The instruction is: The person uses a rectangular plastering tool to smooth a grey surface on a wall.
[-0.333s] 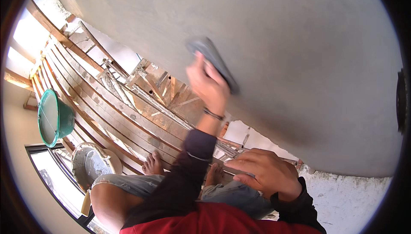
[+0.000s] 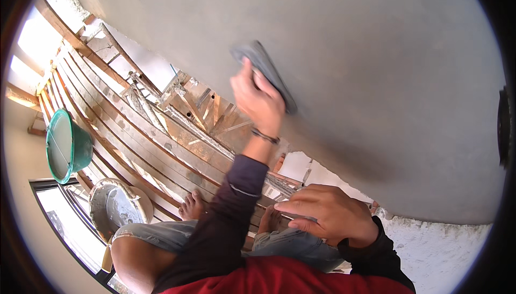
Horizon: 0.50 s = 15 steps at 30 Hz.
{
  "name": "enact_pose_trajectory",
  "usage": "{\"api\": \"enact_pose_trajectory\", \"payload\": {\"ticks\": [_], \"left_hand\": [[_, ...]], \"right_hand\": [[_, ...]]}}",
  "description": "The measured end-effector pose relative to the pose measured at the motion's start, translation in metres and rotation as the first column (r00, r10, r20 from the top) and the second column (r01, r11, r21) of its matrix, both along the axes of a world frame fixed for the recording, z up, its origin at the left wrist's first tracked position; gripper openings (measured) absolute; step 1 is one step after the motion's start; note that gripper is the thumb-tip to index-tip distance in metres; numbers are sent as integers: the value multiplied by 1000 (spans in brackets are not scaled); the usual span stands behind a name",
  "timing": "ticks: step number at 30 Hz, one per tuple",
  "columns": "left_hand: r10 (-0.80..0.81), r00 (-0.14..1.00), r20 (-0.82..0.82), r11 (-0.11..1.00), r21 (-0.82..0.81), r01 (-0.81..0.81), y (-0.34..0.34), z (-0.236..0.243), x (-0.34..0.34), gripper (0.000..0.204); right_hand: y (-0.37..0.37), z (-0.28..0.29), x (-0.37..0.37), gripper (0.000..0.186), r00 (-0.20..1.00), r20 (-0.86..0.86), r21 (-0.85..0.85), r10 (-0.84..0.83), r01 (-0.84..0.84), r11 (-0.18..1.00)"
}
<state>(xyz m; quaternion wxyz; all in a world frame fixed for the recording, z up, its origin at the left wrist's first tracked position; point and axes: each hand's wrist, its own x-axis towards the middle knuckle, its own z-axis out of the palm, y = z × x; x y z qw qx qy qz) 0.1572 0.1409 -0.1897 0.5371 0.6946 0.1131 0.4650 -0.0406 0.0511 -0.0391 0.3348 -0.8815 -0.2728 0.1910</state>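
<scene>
My left hand (image 2: 259, 99) is closed round the handle of a dark grey plastering float (image 2: 271, 73). The float lies tilted against a broad wall of smooth grey plaster (image 2: 376, 52), its flat side hidden from me. A dark bracelet (image 2: 265, 136) circles the left wrist. Lower right, my right hand (image 2: 333, 214) hovers above my knee and below the plaster's lower edge, back of the hand up. Its fingers point left and its thumb stands apart; I see nothing held in it.
My bare feet (image 2: 192, 206) are on a slatted wooden platform (image 2: 134, 138). A green bucket (image 2: 81, 149) and a cement-smeared tub (image 2: 121, 208) stand at the left. Metal scaffold tubes (image 2: 199, 130) run beneath the wall. A window (image 2: 70, 229) is at lower left.
My left hand and the float have shifted slightly up and left along the plaster. My right hand has moved a little to the left.
</scene>
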Motion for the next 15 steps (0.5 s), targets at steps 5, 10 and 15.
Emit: {"api": "enact_pose_trajectory", "payload": {"ticks": [5,10,15], "left_hand": [[144,989,-19,985,99,-141,128,55,107,33],[133,991,-3,991,37,-132,103,70,87,31],[-95,995,3,990,107,94,-17,-5,-31,41]], "right_hand": [[-14,21,-9,34,988,-27,-130,-155,150,980],[-22,10,-17,35,984,7,-81,-176,176,981],[1,1,11,34,998,-25,5,-52,53,999]]}}
